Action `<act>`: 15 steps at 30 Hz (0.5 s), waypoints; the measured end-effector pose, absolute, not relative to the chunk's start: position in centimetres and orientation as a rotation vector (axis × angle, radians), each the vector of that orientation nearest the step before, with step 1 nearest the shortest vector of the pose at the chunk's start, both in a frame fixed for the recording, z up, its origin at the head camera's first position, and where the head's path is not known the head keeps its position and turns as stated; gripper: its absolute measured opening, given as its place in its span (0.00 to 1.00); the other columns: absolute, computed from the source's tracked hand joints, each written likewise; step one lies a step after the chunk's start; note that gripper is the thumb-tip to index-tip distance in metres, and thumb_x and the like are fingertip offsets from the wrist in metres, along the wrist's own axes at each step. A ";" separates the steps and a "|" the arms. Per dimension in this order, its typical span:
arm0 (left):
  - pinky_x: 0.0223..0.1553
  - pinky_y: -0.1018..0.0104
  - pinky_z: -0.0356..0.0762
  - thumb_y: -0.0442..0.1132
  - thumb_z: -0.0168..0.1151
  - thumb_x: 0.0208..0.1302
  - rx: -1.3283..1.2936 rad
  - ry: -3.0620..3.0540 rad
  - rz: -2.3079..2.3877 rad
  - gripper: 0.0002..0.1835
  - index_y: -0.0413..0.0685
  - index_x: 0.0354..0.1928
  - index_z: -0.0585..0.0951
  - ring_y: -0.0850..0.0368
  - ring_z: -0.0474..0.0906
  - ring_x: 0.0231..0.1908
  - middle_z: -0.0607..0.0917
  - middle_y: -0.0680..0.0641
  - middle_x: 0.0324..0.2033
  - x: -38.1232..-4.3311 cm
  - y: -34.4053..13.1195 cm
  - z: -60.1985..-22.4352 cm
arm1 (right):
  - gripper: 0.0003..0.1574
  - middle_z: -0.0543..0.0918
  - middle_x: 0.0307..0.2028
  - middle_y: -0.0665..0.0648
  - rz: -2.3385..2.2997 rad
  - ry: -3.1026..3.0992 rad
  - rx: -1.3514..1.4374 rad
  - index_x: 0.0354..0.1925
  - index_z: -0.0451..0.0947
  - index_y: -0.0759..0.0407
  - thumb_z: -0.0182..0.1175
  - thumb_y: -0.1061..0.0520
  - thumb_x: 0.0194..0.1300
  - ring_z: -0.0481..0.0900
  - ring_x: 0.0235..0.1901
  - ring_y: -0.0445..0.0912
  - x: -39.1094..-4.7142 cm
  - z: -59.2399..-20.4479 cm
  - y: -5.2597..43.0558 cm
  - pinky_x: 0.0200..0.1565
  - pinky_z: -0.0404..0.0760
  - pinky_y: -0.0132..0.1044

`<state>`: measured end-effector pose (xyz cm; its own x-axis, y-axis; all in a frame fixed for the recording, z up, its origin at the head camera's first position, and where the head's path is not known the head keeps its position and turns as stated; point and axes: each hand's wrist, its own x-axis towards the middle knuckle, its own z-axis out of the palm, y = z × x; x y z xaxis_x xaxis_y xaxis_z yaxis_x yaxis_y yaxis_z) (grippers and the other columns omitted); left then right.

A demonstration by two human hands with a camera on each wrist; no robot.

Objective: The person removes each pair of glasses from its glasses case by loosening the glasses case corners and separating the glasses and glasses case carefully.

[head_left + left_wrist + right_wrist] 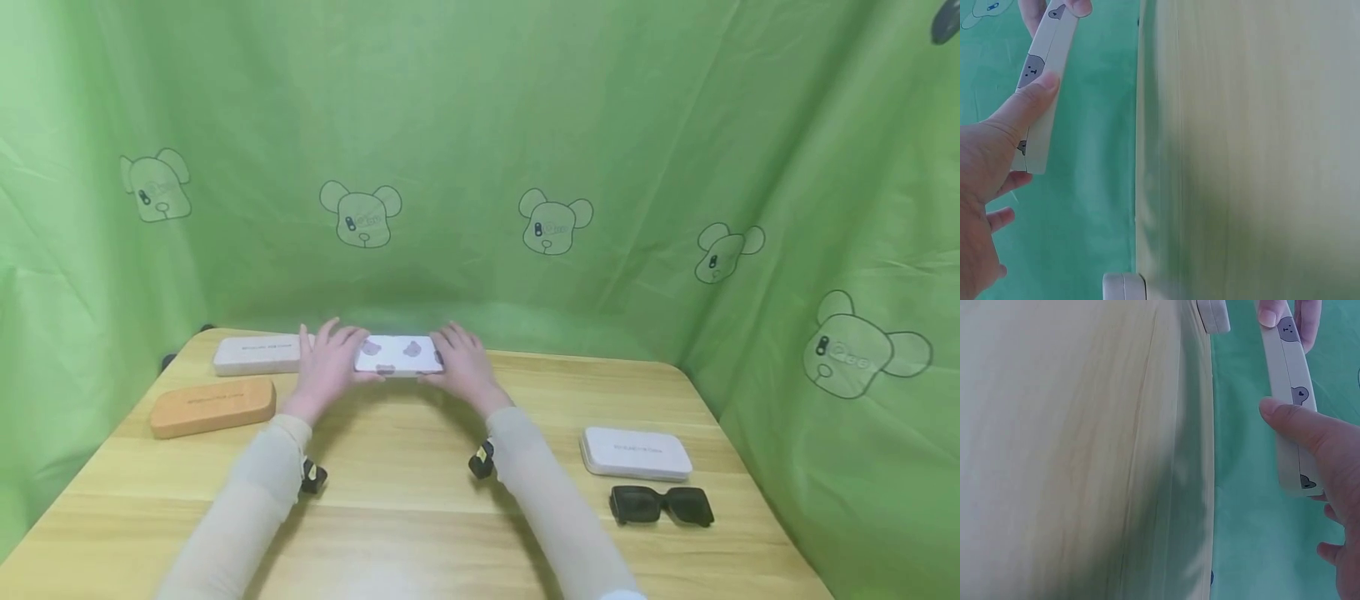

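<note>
Head view shows a wood-grain table (pixel 405 467) w/ rounded far corners, boxed in on the far side, left & right by a green curtain (pixel 450 100); folds run down it & outlined bear heads (pixel 360 217) dot it approx. mid-height. Light glares on the near pt. of the tabletop. At the far edge, left of ctr., the bear-print case (pixel 399 354) is held b/w left hand (pixel 327 367) & right hand (pixel 461 362), one per end. Wrist views: each thumb presses the near side, w/ fingers round behind, opened only to the case's thickness; spare fingers stick out loosely. Case shows against the curtain, apart from the table's edge. Far left: pale case (pixel 258 354), partly hidden by left hand; nearer, an orange case (pixel 213 408). Right: white case (pixel 636 454) w/ black sunglasses (pixel 662 505) just beside it, on the near side.
</note>
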<state>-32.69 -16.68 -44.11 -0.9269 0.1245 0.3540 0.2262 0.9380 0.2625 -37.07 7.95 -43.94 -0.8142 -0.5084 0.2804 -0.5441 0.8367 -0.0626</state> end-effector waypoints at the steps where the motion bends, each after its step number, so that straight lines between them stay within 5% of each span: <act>1: 0.69 0.27 0.24 0.66 0.71 0.44 -0.255 -2.758 -0.427 0.48 0.51 0.66 0.71 0.35 0.51 0.73 0.73 0.43 0.66 -32.6 -16.5 -44.1 | 0.53 0.70 0.68 0.58 0.206 -2.761 0.805 0.68 0.65 0.55 0.67 0.31 0.52 0.57 0.74 0.57 -36.9 -43.9 8.2 0.74 0.54 0.57; 15: 0.69 0.28 0.22 0.67 0.70 0.43 -0.264 -2.767 -0.445 0.48 0.52 0.66 0.71 0.37 0.50 0.74 0.72 0.46 0.68 -31.1 -13.9 -43.2 | 0.55 0.67 0.70 0.58 0.196 -2.756 0.752 0.68 0.65 0.56 0.67 0.31 0.50 0.56 0.74 0.56 -35.2 -43.6 10.7 0.75 0.52 0.56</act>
<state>-31.13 -13.92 -43.18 -0.9302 0.1285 0.3438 0.2298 0.9343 0.2727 -35.18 10.67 -43.61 -0.8263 -0.4773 0.2991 -0.5147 0.8555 -0.0569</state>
